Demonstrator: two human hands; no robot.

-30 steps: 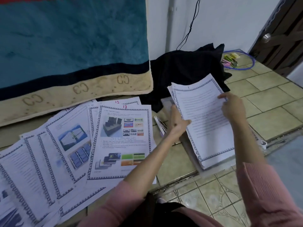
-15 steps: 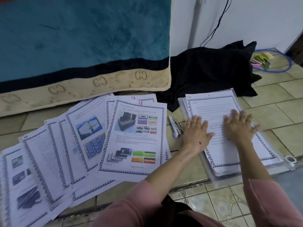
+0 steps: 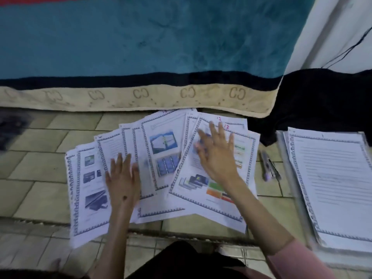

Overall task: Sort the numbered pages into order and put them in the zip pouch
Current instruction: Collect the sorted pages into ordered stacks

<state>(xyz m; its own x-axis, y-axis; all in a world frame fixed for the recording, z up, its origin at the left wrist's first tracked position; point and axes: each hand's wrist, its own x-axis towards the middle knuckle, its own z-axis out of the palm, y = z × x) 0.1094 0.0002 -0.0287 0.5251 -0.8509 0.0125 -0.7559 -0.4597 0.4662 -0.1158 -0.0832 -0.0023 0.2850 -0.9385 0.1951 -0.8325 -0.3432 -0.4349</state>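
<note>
**Numbered pages fanned on the floor, both hands flat over them**

Numbered pages (image 3: 161,170), white printed sheets with blue patterned borders, lie fanned and overlapping on the beige tiled floor (image 3: 40,168) at the centre of the frame. The rightmost sheet shows a red handwritten 13, with a 12 on the sheet peeking out above it. The left hand (image 3: 122,180) rests flat on the sheets at centre left, fingers straight and slightly spread. The right hand (image 3: 217,158) is over the sheet marked 13, fingers spread wide; motion blur hides whether it touches the paper. At the right edge of the frame a second stack of bordered white text pages (image 3: 330,182) lies on a clear plastic zip pouch (image 3: 291,188). Between the two groups a purple-tipped marker pen (image 3: 268,168) lies on the tiles. A teal blanket with a beige band (image 3: 141,47) fills the upper frame, and black cloth (image 3: 318,101) sits at upper right.
</note>
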